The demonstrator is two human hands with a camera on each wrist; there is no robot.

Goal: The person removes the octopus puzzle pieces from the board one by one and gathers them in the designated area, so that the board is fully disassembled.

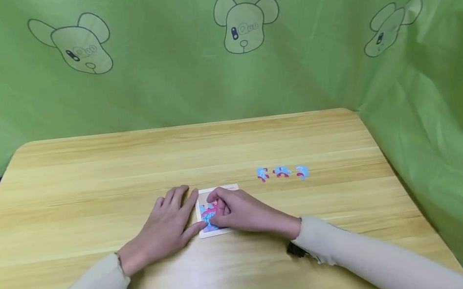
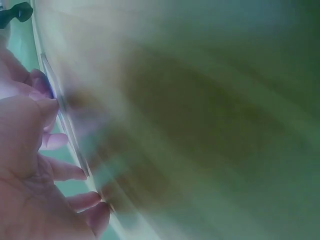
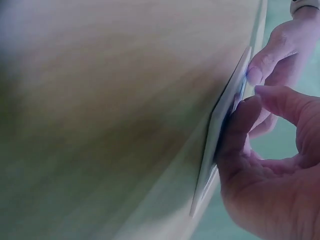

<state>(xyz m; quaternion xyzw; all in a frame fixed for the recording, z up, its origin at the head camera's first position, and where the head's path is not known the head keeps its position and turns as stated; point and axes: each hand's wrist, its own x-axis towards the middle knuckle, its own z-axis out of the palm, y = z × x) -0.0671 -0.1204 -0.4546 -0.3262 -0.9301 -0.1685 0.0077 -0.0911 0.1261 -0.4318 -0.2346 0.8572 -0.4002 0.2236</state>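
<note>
A small jigsaw puzzle in a white-framed tray (image 1: 221, 232) lies on the table, its filled part (image 1: 208, 215) pink and blue. My left hand (image 1: 167, 222) rests at the tray's left side, palm down with fingers spread, thumb at the lower left of the frame. Over the tray's right half bends my right hand (image 1: 238, 210), fingers curled and thumb down on the puzzle. That hand hides much of the tray. In the right wrist view the right hand (image 3: 270, 150) has thumb and index finger close together at the tray (image 3: 220, 120); I cannot tell whether a piece is between them.
Three loose blue and dark pink puzzle pieces lie in a row right of the tray: a left one (image 1: 262, 174), a middle one (image 1: 282, 172) and a right one (image 1: 302, 171). A green curtain (image 1: 179, 87) hangs behind the wooden table (image 1: 128, 169).
</note>
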